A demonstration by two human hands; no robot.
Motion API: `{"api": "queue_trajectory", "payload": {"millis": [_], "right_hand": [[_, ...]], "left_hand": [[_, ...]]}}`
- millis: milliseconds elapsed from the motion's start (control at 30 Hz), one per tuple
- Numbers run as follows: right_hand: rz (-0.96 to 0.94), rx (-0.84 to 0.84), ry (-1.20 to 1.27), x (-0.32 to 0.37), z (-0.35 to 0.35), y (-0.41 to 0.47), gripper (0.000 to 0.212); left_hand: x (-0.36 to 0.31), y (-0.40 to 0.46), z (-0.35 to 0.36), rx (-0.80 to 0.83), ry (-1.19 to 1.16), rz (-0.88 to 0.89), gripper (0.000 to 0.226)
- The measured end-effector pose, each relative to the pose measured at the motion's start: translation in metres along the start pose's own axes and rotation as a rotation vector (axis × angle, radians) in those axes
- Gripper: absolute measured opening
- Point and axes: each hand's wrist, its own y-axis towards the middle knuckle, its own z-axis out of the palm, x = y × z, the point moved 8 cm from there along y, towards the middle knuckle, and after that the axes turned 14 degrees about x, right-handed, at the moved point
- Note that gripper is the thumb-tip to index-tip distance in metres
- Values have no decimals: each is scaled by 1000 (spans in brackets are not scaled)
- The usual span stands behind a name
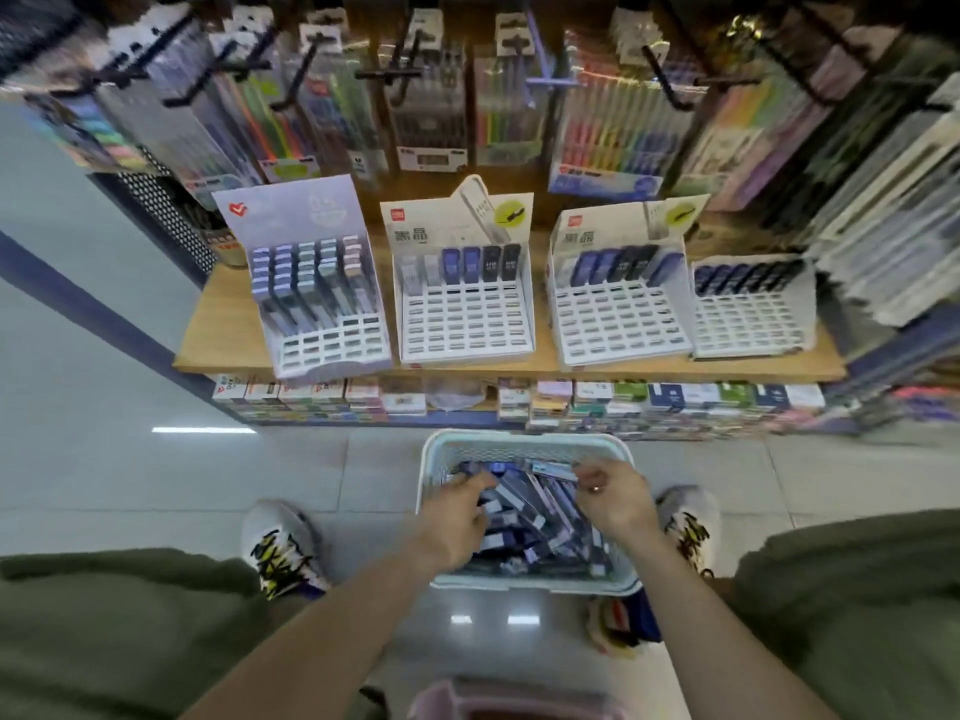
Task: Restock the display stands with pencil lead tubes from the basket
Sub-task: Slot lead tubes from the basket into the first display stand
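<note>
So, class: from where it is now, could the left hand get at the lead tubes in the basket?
Probably yes: the left hand is already down inside the open-topped basket, its fingers among the tubes, with nothing covering them.

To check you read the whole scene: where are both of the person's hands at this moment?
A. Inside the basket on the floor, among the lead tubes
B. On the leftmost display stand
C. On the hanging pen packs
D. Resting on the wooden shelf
A: the left hand and right hand both reach into the basket on the floor, among the pencil lead tubes.
</note>
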Motion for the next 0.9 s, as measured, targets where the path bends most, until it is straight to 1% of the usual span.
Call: {"api": "queue_trajectory", "payload": {"millis": [133, 267, 333, 400, 467, 533, 633, 733, 800, 900], "right_hand": [[77, 39, -100, -11, 10, 11, 33], [98, 55, -277, -11, 23, 11, 43], [66, -6, -340, -7, 24, 9, 43], [-24, -113, -347, 1, 21, 11, 42], [-107, -164, -343, 9, 19, 16, 44], [-142, -156, -371, 13, 21, 24, 46], [-157, -141, -413, 12, 23, 34, 47], [-147, -111, -457, 2, 30, 44, 50], [-145, -120, -482, 0, 33, 47, 53], [-153, -115, -545, 5, 37, 51, 56]], "left_hand": [[-4, 18, 20, 26, 42, 8, 49], [-10, 33, 32, -30, 155, 51, 68], [-10, 41, 35, -50, 220, 63, 76], [-7, 50, 36, -64, 274, 61, 79], [-7, 59, 37, -49, 338, 61, 78], [-8, 68, 40, -8, 408, 68, 76], [-4, 76, 41, 24, 448, 58, 75], [1, 78, 43, 50, 449, 60, 74], [5, 77, 44, 87, 437, 69, 70], [11, 75, 46, 135, 372, 91, 63]]}}
